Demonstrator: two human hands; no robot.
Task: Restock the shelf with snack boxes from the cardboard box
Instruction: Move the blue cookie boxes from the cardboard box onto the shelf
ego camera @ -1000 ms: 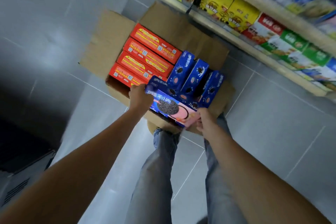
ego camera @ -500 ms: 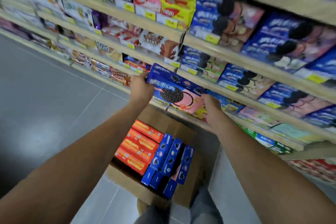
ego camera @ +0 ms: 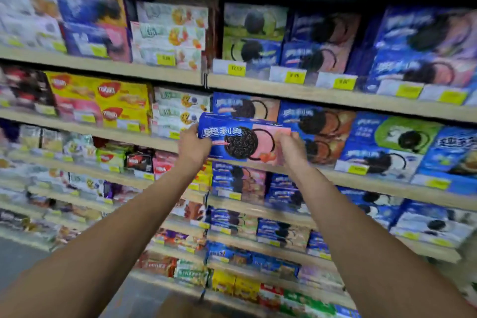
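Both arms reach forward, extended. The left hand (ego camera: 193, 147) and right hand (ego camera: 292, 150) hold a blue-and-pink cardboard cookie box (ego camera: 240, 140), fingers (ego camera: 190, 134) curled round its ends, level against the beige shelf (ego camera: 322, 176).

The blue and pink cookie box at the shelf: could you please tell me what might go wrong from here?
The left hand and right hand grip the cookie box only by its ends, so it may tilt or slip. The stocked boxes right behind it seem to fill that row; pushing in might jam it or shove them.

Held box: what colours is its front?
The box is blue at left, pink at right, with a dark cookie printed between; head view.
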